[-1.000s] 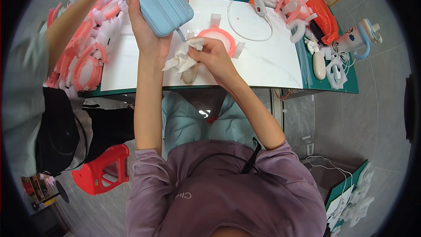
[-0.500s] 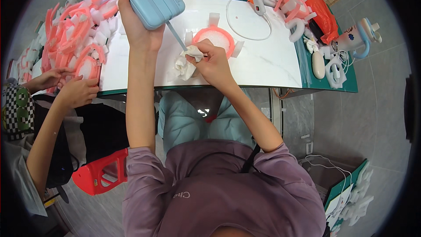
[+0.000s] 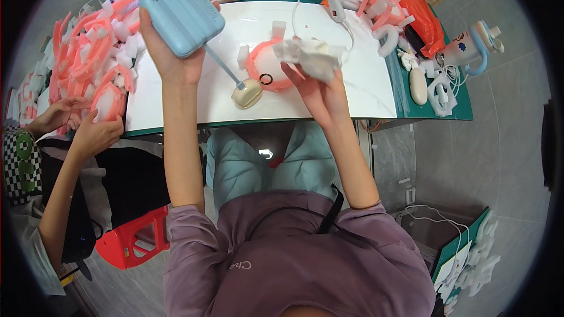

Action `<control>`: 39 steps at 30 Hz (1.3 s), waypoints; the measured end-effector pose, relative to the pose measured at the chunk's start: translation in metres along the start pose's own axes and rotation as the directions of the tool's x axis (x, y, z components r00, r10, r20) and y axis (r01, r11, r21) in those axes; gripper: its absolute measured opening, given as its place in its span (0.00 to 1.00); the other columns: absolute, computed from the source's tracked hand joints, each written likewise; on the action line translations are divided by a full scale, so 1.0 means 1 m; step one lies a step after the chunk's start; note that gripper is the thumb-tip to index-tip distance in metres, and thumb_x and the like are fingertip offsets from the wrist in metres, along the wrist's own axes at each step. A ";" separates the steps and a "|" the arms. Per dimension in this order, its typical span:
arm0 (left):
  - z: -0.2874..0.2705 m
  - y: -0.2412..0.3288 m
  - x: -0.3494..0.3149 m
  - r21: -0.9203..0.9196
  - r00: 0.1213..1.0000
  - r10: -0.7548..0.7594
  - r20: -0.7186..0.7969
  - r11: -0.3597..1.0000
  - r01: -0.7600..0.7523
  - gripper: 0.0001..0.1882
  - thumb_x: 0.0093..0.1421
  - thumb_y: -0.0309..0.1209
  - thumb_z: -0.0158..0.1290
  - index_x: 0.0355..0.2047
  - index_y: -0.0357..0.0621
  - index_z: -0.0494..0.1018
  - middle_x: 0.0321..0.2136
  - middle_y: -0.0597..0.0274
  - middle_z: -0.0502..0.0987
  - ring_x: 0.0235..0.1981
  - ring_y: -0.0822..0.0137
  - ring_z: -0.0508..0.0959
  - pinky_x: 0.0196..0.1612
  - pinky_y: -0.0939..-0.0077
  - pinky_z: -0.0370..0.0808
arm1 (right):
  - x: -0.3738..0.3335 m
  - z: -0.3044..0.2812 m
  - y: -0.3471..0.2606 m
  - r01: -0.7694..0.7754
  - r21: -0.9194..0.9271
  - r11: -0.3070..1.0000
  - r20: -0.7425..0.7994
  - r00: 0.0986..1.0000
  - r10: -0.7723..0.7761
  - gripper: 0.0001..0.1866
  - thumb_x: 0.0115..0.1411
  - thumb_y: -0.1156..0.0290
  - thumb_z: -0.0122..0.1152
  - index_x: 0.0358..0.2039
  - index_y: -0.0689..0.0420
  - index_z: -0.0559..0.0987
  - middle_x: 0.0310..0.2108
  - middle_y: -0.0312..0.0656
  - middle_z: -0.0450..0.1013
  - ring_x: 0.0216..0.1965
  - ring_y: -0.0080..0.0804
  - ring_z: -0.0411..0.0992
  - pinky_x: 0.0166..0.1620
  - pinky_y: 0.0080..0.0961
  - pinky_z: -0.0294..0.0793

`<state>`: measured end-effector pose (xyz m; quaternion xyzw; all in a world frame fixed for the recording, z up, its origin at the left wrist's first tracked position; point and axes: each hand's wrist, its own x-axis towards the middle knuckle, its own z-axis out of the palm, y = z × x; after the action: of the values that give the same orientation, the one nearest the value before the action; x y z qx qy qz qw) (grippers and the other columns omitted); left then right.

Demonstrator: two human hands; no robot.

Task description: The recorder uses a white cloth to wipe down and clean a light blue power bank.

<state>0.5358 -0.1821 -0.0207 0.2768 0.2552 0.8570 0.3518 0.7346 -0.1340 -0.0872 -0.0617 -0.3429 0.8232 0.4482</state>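
My left hand (image 3: 176, 64) holds up a light blue, box-shaped power bank (image 3: 183, 16) over the left of the white tabletop. A short flat blue cable (image 3: 222, 63) runs from it down to a small cream rounded case (image 3: 247, 95), where its end meets the case. Beside the case shows a black ring (image 3: 266, 79). To the right, my right hand (image 3: 320, 97) is closed on a crumpled white tissue (image 3: 314, 58), its fingers partly hidden beneath. Behind the tissue, a round pink-rimmed foam piece (image 3: 255, 61) with white blocks lies partly covered.
Pink and white foam pieces (image 3: 88, 47) are heaped at the left, where a co-worker's hands (image 3: 97, 132) hold one. A white glue gun (image 3: 333, 0) lies at the back right. A cup (image 3: 461, 50), a cream mouse (image 3: 418, 86) and cables are at the right edge.
The tissue has come away from the cable's end and moved right with my right hand, exposing the cream case and black ring. My left hand and the power bank have shifted slightly left and nearer.
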 end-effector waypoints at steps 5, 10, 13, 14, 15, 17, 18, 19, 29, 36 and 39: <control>-0.002 -0.001 -0.005 -0.018 1.000 -0.009 -0.003 1.000 0.009 0.30 0.52 0.53 0.36 0.46 0.43 0.58 0.40 0.55 0.66 0.39 0.55 0.69 0.43 0.57 0.67 | -0.025 0.014 -0.020 0.262 -0.159 0.952 0.183 0.955 -0.232 0.20 0.46 0.77 0.51 0.42 0.69 0.65 0.43 0.51 0.64 0.44 0.37 0.65 0.47 0.29 0.63; 0.002 -0.004 -0.009 0.013 1.000 -0.002 -0.008 1.000 0.002 0.32 0.51 0.54 0.36 0.47 0.43 0.57 0.42 0.53 0.64 0.41 0.54 0.68 0.45 0.56 0.66 | -0.036 0.016 -0.037 0.230 -0.578 0.783 0.195 0.970 -0.141 0.22 0.44 0.75 0.54 0.42 0.69 0.67 0.43 0.55 0.64 0.45 0.40 0.64 0.47 0.30 0.63; 0.004 -0.006 -0.009 -0.003 1.000 -0.013 -0.002 1.000 0.013 0.31 0.51 0.54 0.36 0.47 0.43 0.57 0.41 0.53 0.65 0.42 0.54 0.67 0.45 0.55 0.65 | -0.031 0.013 -0.033 0.412 -0.410 0.814 0.334 0.898 -0.287 0.12 0.45 0.76 0.53 0.32 0.65 0.70 0.37 0.51 0.68 0.41 0.38 0.66 0.44 0.29 0.65; 0.003 -0.005 -0.010 -0.009 1.000 -0.014 0.002 1.000 0.014 0.31 0.51 0.54 0.36 0.47 0.43 0.57 0.41 0.53 0.65 0.42 0.54 0.67 0.45 0.55 0.65 | -0.032 0.015 -0.033 0.411 -0.406 0.816 0.336 0.898 -0.286 0.12 0.45 0.76 0.53 0.32 0.65 0.70 0.37 0.51 0.68 0.41 0.38 0.66 0.44 0.29 0.65; 0.003 -0.004 -0.010 -0.005 1.000 -0.009 0.000 1.000 0.009 0.31 0.51 0.54 0.36 0.47 0.43 0.57 0.41 0.53 0.65 0.42 0.54 0.67 0.45 0.55 0.65 | -0.032 0.017 -0.033 0.321 -0.313 0.894 0.197 0.943 -0.270 0.08 0.47 0.76 0.50 0.29 0.64 0.69 0.33 0.48 0.68 0.37 0.35 0.67 0.40 0.27 0.66; 0.002 -0.005 -0.011 -0.058 0.999 -0.041 0.013 0.997 0.042 0.31 0.51 0.54 0.36 0.47 0.43 0.57 0.41 0.53 0.65 0.42 0.54 0.67 0.46 0.54 0.63 | -0.031 0.015 -0.033 0.235 -0.195 0.952 0.062 0.972 -0.227 0.05 0.48 0.76 0.47 0.27 0.62 0.67 0.29 0.44 0.68 0.32 0.32 0.67 0.37 0.26 0.67; 0.002 -0.006 -0.012 -0.053 0.999 -0.038 0.013 0.998 0.038 0.31 0.51 0.54 0.36 0.47 0.43 0.57 0.41 0.53 0.65 0.42 0.54 0.67 0.46 0.54 0.63 | -0.029 0.005 -0.036 0.230 -0.180 0.956 0.045 0.973 -0.225 0.06 0.48 0.77 0.45 0.28 0.62 0.67 0.27 0.41 0.65 0.29 0.29 0.65 0.33 0.24 0.67; 0.003 -0.008 -0.013 -0.084 0.996 -0.071 0.045 0.994 0.075 0.32 0.51 0.54 0.35 0.48 0.43 0.56 0.41 0.53 0.65 0.42 0.54 0.67 0.47 0.53 0.62 | -0.027 -0.005 -0.039 0.226 -0.165 0.960 0.029 0.974 -0.224 0.07 0.48 0.77 0.42 0.29 0.61 0.67 0.24 0.39 0.63 0.25 0.25 0.63 0.30 0.23 0.66; 0.014 -0.023 -0.026 -0.175 0.951 -0.145 0.273 0.965 0.197 0.35 0.50 0.58 0.31 0.52 0.49 0.50 0.47 0.52 0.60 0.49 0.46 0.60 0.51 0.50 0.55 | 0.017 0.029 -0.036 0.232 -0.587 0.776 -0.252 0.858 -0.448 0.16 0.49 0.76 0.48 0.39 0.59 0.60 0.27 0.38 0.65 0.29 0.20 0.64 0.28 0.13 0.66; 0.035 -0.034 -0.038 -0.125 0.989 -0.145 0.021 0.981 0.146 0.32 0.52 0.56 0.31 0.51 0.49 0.54 0.45 0.55 0.62 0.48 0.57 0.61 0.51 0.59 0.56 | 0.047 0.065 0.007 0.291 -0.575 0.765 0.038 0.943 -0.331 0.10 0.51 0.73 0.49 0.34 0.64 0.69 0.31 0.38 0.66 0.28 0.19 0.63 0.30 0.14 0.64; 0.029 -0.035 -0.036 -0.054 0.971 -0.231 0.068 0.971 0.234 0.30 0.54 0.53 0.29 0.50 0.47 0.55 0.46 0.57 0.62 0.47 0.63 0.63 0.49 0.68 0.59 | 0.045 0.060 0.018 0.378 -0.652 0.657 0.081 0.897 -0.435 0.16 0.50 0.67 0.51 0.36 0.65 0.67 0.34 0.45 0.66 0.29 0.27 0.64 0.34 0.21 0.65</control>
<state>0.5924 -0.1803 -0.0327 0.2603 0.2484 0.8084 0.4658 0.6709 -0.1356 -0.0439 -0.1694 -0.5941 0.5263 0.5843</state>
